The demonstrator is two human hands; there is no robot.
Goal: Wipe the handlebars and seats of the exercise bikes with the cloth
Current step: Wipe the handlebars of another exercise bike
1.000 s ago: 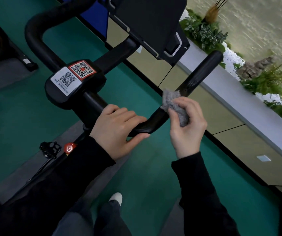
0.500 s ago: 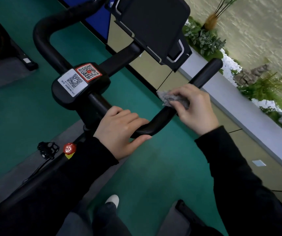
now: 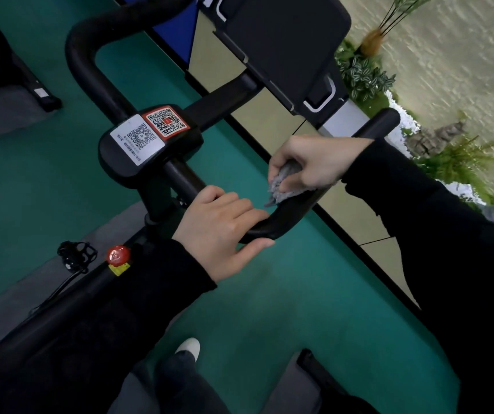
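A black exercise-bike handlebar [image 3: 281,222] curves from a centre block with two QR stickers [image 3: 150,132] out to a right bar end [image 3: 383,121]. My left hand [image 3: 222,231] grips the bend of the right bar, fingers over the top and thumb beneath. Just beyond it, my right hand [image 3: 314,162] holds a grey cloth [image 3: 281,186] bunched in its fingers and presses it onto the bar. The left bar [image 3: 90,64] loops away at the upper left. No seat is in view.
A black console screen [image 3: 281,46] stands above the bars. A red knob [image 3: 118,254] and a pedal [image 3: 75,252] sit lower left on the frame. Green floor lies below; a ledge with plants [image 3: 362,76] runs along the right. Another machine's base [image 3: 39,94] lies at the left.
My right hand slid the cloth up the right bar toward its end, then back down toward my left hand, with the wrist turned over the bar. My left hand kept its grip.
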